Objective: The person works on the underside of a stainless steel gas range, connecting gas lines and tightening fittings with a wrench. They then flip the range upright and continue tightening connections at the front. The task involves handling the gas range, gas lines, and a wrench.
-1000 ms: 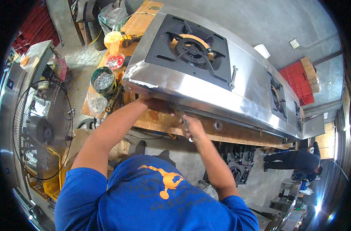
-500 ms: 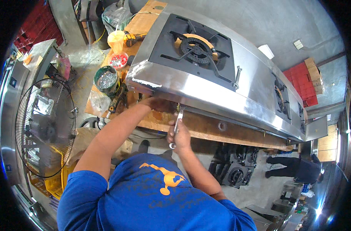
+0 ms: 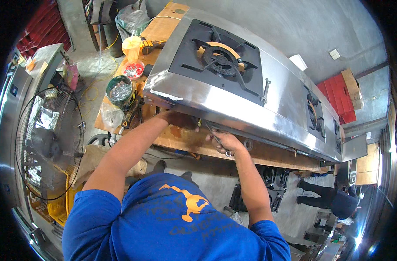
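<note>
A long stainless steel gas stove [image 3: 216, 102] with black burners stands on a wooden workbench. My left hand [image 3: 181, 120] reaches under its front edge, in shadow; its fingers are mostly hidden, so I cannot tell what they grip. Just right of it, a small brass fitting [image 3: 199, 123] shows below the edge. My right hand [image 3: 229, 142] is closed around a combination wrench [image 3: 215, 138], whose ring end sticks out below the hand. The wrench's upper end lies close to the pipe under the stove front; contact cannot be made out. Another wrench [image 3: 266, 90] rests on the stove top beside the nearest burner.
On the bench's left are a green bucket of small metal parts [image 3: 120, 90], a red-rimmed tub [image 3: 133, 69] and a yellow power drill [image 3: 147, 45]. A fan [image 3: 48, 141] stands at left. Burner parts [image 3: 272, 191] lie on the floor; a person [image 3: 333, 200] stands at far right.
My right hand has moved right with the wrench, away from the brass fitting, and the wrench now tilts the other way. My left hand stays under the stove edge.
</note>
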Motion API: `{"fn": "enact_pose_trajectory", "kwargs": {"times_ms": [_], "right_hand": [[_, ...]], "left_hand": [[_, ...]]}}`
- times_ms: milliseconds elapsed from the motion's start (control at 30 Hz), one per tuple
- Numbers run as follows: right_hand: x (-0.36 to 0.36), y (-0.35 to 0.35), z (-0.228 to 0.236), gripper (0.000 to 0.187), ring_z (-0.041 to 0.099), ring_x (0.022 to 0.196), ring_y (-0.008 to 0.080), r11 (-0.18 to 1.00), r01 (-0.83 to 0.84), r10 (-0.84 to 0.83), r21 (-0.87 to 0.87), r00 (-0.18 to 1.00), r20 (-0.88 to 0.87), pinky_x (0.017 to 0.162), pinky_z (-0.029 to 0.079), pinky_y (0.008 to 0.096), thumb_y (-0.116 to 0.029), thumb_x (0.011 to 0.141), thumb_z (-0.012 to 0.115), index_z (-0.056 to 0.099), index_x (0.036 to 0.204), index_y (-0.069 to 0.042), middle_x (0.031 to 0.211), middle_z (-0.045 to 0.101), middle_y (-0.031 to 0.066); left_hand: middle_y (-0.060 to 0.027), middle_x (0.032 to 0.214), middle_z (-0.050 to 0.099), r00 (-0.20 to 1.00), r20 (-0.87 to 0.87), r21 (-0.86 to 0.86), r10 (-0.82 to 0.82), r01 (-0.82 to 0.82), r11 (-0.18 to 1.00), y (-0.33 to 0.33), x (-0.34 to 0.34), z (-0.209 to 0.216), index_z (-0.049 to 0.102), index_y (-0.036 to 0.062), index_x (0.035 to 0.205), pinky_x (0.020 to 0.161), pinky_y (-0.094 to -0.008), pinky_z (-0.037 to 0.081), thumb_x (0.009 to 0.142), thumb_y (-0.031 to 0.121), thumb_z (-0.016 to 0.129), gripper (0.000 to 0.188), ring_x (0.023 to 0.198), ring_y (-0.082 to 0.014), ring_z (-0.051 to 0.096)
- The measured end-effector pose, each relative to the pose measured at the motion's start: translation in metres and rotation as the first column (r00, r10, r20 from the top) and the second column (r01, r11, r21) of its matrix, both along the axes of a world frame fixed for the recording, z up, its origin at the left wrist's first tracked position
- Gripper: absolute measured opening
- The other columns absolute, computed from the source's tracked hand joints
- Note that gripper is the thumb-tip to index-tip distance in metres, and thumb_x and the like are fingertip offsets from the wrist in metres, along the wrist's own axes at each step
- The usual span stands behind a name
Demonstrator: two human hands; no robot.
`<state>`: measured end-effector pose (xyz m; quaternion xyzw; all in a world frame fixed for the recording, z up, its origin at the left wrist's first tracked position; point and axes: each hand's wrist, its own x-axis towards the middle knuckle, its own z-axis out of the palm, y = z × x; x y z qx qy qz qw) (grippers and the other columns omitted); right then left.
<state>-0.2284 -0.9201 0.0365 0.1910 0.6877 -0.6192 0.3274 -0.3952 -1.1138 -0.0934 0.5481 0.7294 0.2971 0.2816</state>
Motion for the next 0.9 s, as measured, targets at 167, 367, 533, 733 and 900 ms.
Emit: {"fn": "enact_pose_trajectory", "kwargs": {"times_ms": [167,367,533,733,900], "right_hand": [[-0.002,0.003,-0.004,0.042,0.028,0.034,0.0077,0.999,-0.003,0.002,-0.040,1.000,-0.014,0.033,0.021,0.0236,-0.037,0.101,0.039,0.055,0.090,0.000,0.048,0.032,-0.0026],[0.000,0.006,-0.003,0.041,0.028,0.034,0.0078,0.998,0.018,-0.020,-0.063,0.999,-0.041,0.033,0.022,0.0235,-0.036,0.101,0.040,0.055,0.088,0.000,0.048,0.033,-0.0026],[-0.002,0.008,-0.003,0.040,0.028,0.034,0.0077,0.999,-0.014,0.012,-0.036,0.997,-0.072,0.032,0.022,0.0232,-0.036,0.100,0.042,0.056,0.087,-0.001,0.048,0.034,-0.0026],[0.000,0.003,0.000,0.037,0.031,0.035,0.0074,0.999,0.035,-0.037,-0.034,0.998,-0.044,0.032,0.023,0.0228,-0.033,0.100,0.043,0.056,0.087,-0.001,0.049,0.037,-0.0022],[0.005,-0.009,-0.008,0.036,0.031,0.035,0.0085,0.991,0.131,-0.130,0.016,0.990,-0.060,0.032,0.023,0.0242,-0.032,0.099,0.043,0.055,0.086,-0.001,0.050,0.037,-0.0016]], "left_hand": [[-0.0104,0.113,0.056,0.994,0.092,0.213,0.057,-0.075,0.974,-0.002,0.008,0.011,0.050,0.0070,0.118,0.094,-0.0419,0.044,0.085,0.046,0.059,0.052,0.103,-0.0243,0.052],[-0.0078,0.115,0.054,0.996,-0.083,0.078,0.019,-0.012,0.997,0.000,0.008,0.007,0.046,0.0067,0.123,0.095,-0.0397,0.046,0.087,0.035,0.064,0.050,0.103,-0.0208,0.050],[-0.0078,0.110,0.055,0.973,0.231,0.204,-0.010,-0.038,0.978,0.004,-0.003,-0.022,0.049,0.0059,0.117,0.091,-0.0414,0.049,0.086,0.033,0.065,0.044,0.098,-0.0198,0.052],[-0.0052,0.100,0.057,0.984,0.150,0.180,0.099,-0.126,0.976,0.000,0.000,-0.017,0.049,0.0069,0.114,0.090,-0.0417,0.049,0.094,0.036,0.051,0.036,0.093,-0.0189,0.053],[-0.0050,0.101,0.057,0.963,-0.267,0.247,0.048,0.020,0.969,-0.002,0.009,0.009,0.052,0.0075,0.110,0.094,-0.0419,0.045,0.087,0.051,0.057,0.050,0.091,-0.0223,0.053]]}}
